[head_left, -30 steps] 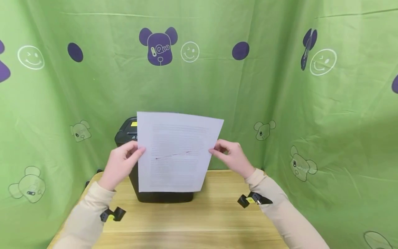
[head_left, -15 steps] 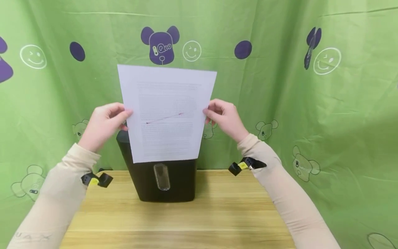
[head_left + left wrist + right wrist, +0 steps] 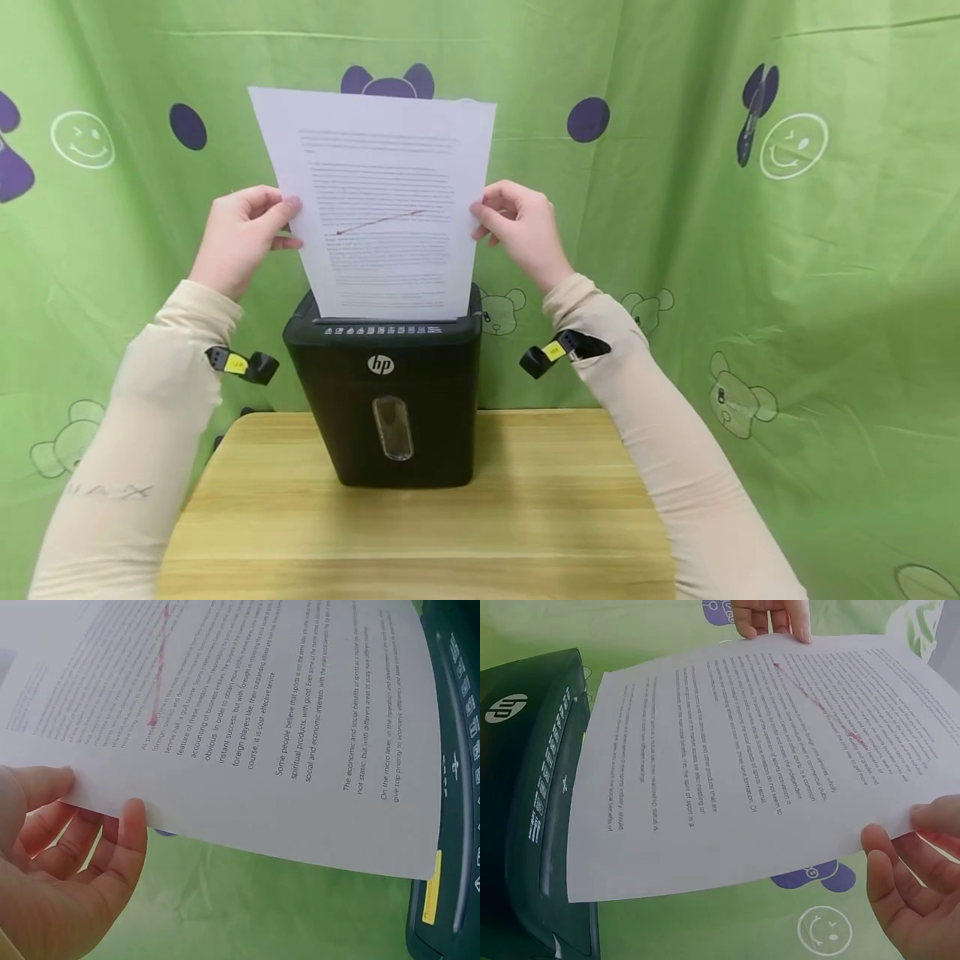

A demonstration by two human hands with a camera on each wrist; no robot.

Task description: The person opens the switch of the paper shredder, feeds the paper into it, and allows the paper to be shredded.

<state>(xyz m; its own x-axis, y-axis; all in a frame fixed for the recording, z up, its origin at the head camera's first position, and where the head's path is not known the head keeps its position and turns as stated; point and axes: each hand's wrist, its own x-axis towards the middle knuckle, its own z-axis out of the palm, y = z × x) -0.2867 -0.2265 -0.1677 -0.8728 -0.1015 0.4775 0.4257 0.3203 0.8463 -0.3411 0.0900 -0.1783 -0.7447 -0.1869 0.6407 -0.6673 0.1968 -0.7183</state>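
Both hands hold up a printed sheet of paper [image 3: 382,275] with a red pen line across its text. My left hand [image 3: 238,229] pinches the sheet's left edge between thumb and fingers, and my right hand [image 3: 522,225] pinches the right edge. Behind and below stands a black HP paper shredder [image 3: 427,392] with a clear window in its front. In the head view the sheet's lower edge is at the shredder's top, by the slot. Both wrist views show that edge close to the top; whether it has entered the slot I cannot tell.
The shredder stands on a light wooden table [image 3: 420,533], towards its back edge. A green curtain [image 3: 540,50] with purple bears and white smiley faces hangs behind and at both sides. Each sleeve carries a strapped-on black wrist camera [image 3: 261,367].
Both hands have raised the sheet from in front of the shredder to above it. The shredder's front, logo and top strip, hidden before, now show below the paper.
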